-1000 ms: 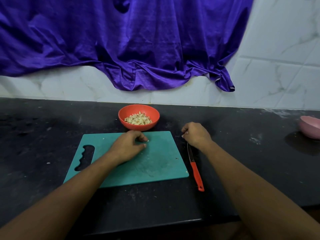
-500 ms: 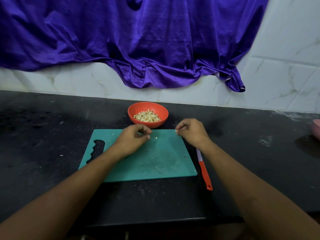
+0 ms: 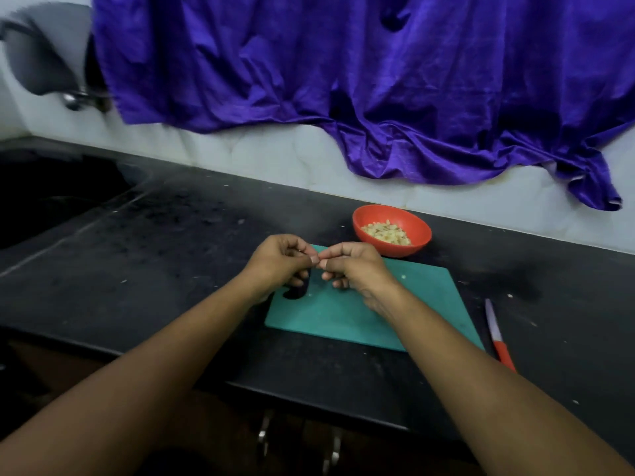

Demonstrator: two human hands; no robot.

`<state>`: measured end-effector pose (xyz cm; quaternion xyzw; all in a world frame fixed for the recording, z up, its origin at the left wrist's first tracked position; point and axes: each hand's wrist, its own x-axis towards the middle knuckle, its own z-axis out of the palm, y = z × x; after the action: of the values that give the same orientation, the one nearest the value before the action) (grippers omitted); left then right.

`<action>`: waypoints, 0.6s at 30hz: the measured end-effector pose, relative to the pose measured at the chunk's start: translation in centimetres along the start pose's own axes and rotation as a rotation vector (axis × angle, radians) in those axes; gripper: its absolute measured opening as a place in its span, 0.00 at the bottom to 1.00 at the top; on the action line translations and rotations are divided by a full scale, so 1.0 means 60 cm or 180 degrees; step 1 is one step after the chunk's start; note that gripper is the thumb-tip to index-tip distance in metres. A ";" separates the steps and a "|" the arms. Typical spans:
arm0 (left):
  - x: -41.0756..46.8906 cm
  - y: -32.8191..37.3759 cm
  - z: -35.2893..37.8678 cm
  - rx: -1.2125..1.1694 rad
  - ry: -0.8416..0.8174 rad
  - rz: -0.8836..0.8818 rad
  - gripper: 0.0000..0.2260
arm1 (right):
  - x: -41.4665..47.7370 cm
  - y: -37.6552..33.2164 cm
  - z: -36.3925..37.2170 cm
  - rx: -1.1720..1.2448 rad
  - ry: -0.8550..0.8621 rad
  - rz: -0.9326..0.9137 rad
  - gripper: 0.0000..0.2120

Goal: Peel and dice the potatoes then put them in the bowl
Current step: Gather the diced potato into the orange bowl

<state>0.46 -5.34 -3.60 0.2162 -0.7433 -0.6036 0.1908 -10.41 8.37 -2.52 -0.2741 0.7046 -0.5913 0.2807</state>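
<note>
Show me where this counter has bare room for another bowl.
Widest bare stretch: the counter between the sink and the cutting board. Also the counter right of the knife. Crowded: left hand and right hand over the board's left end, the orange bowl at its far edge.

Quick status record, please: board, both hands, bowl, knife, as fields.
cutting board: teal, on the black counter; one small pale bit on it, no whole potato in view
left hand: fingers curled, tips meeting the right hand's above the board's left end
right hand: fingers curled; anything pinched is too small to tell
bowl: orange, behind the board, holds diced potato
knife: on the counter right of the board, untouched
</note>
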 end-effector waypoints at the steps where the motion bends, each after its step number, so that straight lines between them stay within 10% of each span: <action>1: -0.006 -0.006 -0.018 -0.0017 0.0060 -0.0046 0.02 | 0.004 -0.002 0.021 -0.0017 -0.0110 0.0009 0.06; 18: -0.040 -0.019 -0.146 0.1769 0.0520 -0.0031 0.07 | 0.010 -0.038 0.080 -0.0875 -0.0397 -0.0184 0.08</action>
<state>7.30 -11.36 -3.04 0.3117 -0.8614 -0.3583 0.1805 -7.24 4.36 -1.01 -0.3663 0.7519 -0.4790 0.2666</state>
